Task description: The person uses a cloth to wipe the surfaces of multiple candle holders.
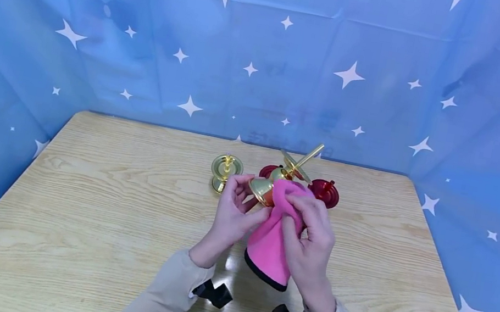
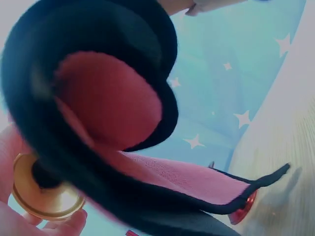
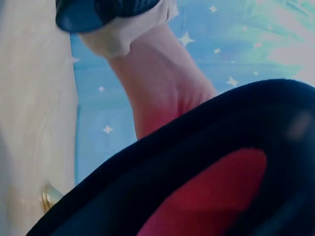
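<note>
My left hand holds a gold candlestick by its flared base, tilted in the air with its dish and thin stem pointing up and right. The left wrist view shows the underside of the gold base between the fingers. My right hand pinches a pink cloth with a black edge and presses it against the candlestick's side. The cloth hangs down toward the table, and its folds hide the right fingers in the right wrist view.
A second gold candlestick stands upright on the wooden table, just left of the hands. Behind them are a red candlestick at the right and another red piece, partly hidden. A blue starry curtain encloses the back and sides.
</note>
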### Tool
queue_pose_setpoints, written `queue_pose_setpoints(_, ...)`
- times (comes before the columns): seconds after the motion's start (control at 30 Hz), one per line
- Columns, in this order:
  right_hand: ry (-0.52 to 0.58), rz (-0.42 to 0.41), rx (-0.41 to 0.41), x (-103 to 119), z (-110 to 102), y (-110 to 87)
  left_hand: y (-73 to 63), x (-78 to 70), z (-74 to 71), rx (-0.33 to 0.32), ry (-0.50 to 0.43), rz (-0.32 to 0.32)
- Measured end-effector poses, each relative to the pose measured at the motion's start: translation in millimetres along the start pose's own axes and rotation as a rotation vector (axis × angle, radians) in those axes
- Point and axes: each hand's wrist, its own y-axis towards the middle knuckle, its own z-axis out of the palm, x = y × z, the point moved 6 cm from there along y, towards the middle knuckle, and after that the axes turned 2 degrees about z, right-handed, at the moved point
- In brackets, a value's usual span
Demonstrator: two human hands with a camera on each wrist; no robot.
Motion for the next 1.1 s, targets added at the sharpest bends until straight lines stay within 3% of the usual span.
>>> queue_pose_setpoints(0.2, -0.040, -0.129, 0.060, 7, 6, 0.7, -1.7, -9.0, -0.5, 0.020, -0.037, 0.004)
queue_pose_setpoints(0.47, 0.063, -0.120, -0.013, -4, 0, -4.2, -4.5, -12.7, -1.2, 0.057, -0.116, -0.088)
queue_pose_setpoints(0.63, 0.123, 0.035, -0.045, -23, -5, -5.2, -5.2, -14.1, -1.9, 0.072, -0.153, -0.137)
queue_pose_setpoints(0.83, 0.225, 0.386, -0.047, -52, -7, 3.4, -6.5, -14.4, 2.9, 0.151, -0.178, -0.179)
queue_pose_setpoints(0.93, 0.299, 0.536, 0.000, -62, -5, 8.6, -7.6, -14.1, 4.5, 0.166, -0.159, -0.192)
queue_pose_setpoints(1.03, 0.295, 0.570, 0.103, -65, 0, 10.2, -7.3, -13.7, 3.1, 0.131, -0.160, -0.189)
queue_pose_setpoints(1.1, 0.291, 0.547, 0.140, -64, 1, 9.3, -6.6, -13.5, 2.1, 0.107, -0.167, -0.177)
